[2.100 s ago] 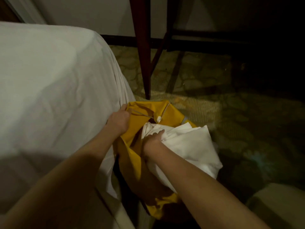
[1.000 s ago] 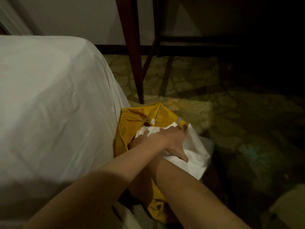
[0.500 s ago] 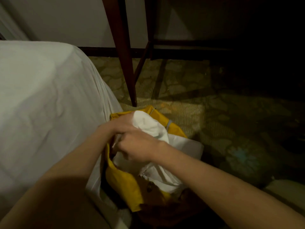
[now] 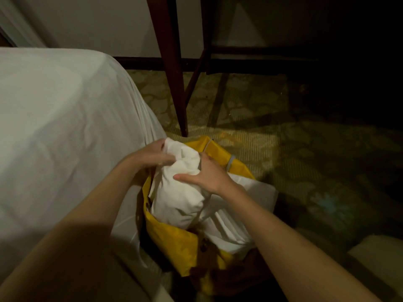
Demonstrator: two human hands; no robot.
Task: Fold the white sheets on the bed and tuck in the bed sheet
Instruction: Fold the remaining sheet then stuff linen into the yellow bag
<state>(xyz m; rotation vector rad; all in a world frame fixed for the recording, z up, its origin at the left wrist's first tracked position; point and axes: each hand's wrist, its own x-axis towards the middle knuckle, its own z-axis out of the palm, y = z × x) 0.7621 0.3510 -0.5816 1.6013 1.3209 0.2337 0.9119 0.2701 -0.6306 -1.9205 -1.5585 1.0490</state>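
Nearest you: your two forearms, reaching down past the bed edge. Next, the yellow bag (image 4: 174, 243) on the floor, just beside the bed, mouth open, with the white sheets (image 4: 181, 192) bundled in it and spilling over its right side. Your left hand (image 4: 152, 156) grips the top of the bundle, fingers curled into the cloth; your right hand (image 4: 209, 175) clasps the bundle's right flank, thumb stretched across the front, fingers wrapped behind. Change noted: half a second ago the right hand lay clenched on top of the cloth; now it has shifted to the side and the bundle stands higher out of the bag, which suggests you are lifting it out for folding. The bed sheet (image 4: 65, 127) drapes the mattress to your left, its side hanging loose, apparently not yet tucked. Farther off: a dark wooden leg (image 4: 172, 73), patterned carpet (image 4: 272, 138), pale wall (image 4: 98, 25).
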